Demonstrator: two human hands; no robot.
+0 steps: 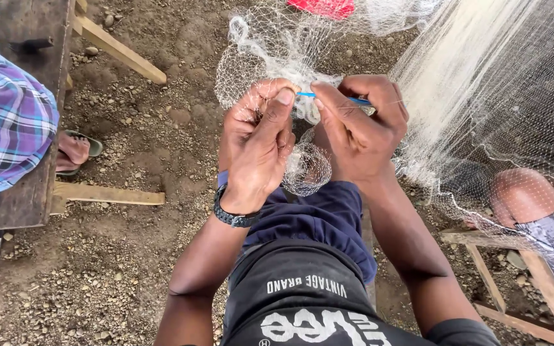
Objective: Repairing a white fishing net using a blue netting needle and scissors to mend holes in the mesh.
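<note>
White monofilament net, upper centre: judged light, limp, snag-prone. Mesh is pinched shut by left hand; blue needle is gripped by right hand.

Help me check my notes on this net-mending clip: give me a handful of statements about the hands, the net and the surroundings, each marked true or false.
1. The right hand pinches a thin blue tool. True.
2. The left hand grips a pair of scissors. False: it pinches the white net between thumb and fingers.
3. A dark wristband sits on the left wrist. True.
4. The ground is smooth tiled floor. False: it is bare dirt strewn with small stones.
5. A person in a plaid garment sits on the wooden bench at the left. True.
6. The net lies folded in a basket. False: it hangs loose, draped across the right side.
</note>
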